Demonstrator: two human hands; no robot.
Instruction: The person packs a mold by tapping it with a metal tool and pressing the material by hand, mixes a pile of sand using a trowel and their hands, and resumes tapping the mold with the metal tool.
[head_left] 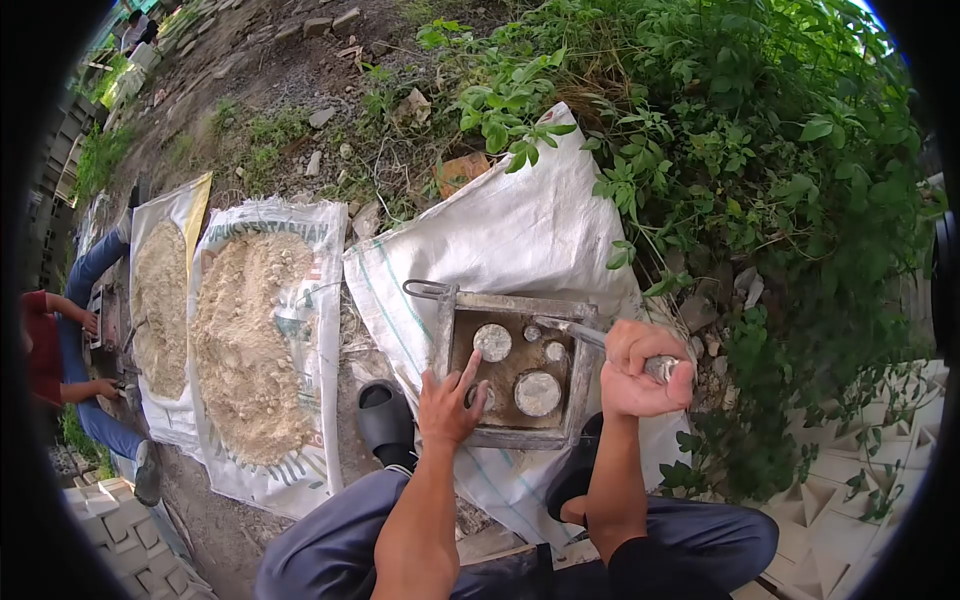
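A rectangular mould frame with a wire handle lies on a white woven sack. Several pale round discs of different sizes, among them a large one and a medium one, sit in its brown, sandy filling. My left hand is open at the frame's left side, its index finger stretched out beside the medium disc. Over the right side, my right hand is closed round the handle of a metal tool, whose narrow end reaches over the frame near a small disc.
Left of the frame, two sacks carry heaps of sand. A co-worker in jeans sits at the far left. Leafy plants crowd the upper right. Patterned pale blocks lie at the lower right.
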